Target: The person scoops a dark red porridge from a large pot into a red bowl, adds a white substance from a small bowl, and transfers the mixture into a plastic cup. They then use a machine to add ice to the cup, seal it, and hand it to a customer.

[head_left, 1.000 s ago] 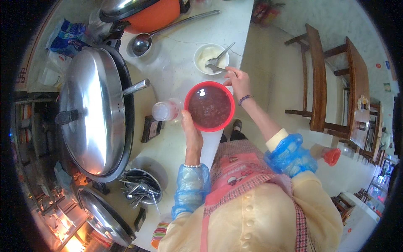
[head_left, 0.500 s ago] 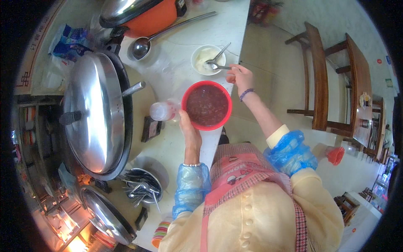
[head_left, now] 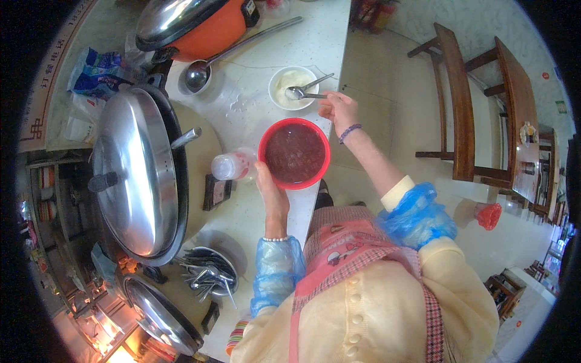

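Observation:
My left hand is wrapped around the near left side of a red bowl, which is nearly full of a dark reddish-brown, soupy food. Between its fingers, my right hand pinches the handle of a metal spoon. The spoon's head is over a small white bowl of white, sugar-like stuff, just beyond the red bowl. A second spoon rests in that white bowl. Close to my left fingertips is a clear plastic cup with a reddish print.
Left stands a large pot under a shiny lid. An orange pot is at the far left, near a ladle set in a small bowl. A container of spoons sits nearer me. Wooden benches stand beyond the counter's right edge.
The whole view has shifted slightly. The spoon in my right hand has moved a little left over the white bowl, and its head shows more fully. My left hand stays on the red bowl.

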The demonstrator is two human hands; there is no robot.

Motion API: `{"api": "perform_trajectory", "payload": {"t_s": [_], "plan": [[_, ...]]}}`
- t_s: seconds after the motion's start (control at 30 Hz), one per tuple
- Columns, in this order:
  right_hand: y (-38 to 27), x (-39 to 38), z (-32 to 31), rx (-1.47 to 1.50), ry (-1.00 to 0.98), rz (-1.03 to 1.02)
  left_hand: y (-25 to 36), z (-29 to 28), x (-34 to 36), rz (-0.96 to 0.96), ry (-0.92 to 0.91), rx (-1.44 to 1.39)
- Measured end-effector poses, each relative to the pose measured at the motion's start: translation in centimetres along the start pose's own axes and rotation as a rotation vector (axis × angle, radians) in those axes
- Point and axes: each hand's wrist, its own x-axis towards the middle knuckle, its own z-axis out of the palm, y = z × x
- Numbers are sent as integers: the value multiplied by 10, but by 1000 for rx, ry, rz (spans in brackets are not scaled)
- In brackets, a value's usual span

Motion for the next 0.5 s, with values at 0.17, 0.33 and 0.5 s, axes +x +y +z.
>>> {"api": "perform_trajectory", "payload": {"t_s": [0.17, 0.33, 0.5], "plan": [[-43, -25, -12, 124, -95, 17, -2, 3, 7, -14, -10, -17], [-89, -92, -33, 138, -192, -57, 3, 14, 9, -8, -75, 0], [-103, -160, -67, -28, -178, -180, -4, 41, 5, -24, -179, 26]]}}
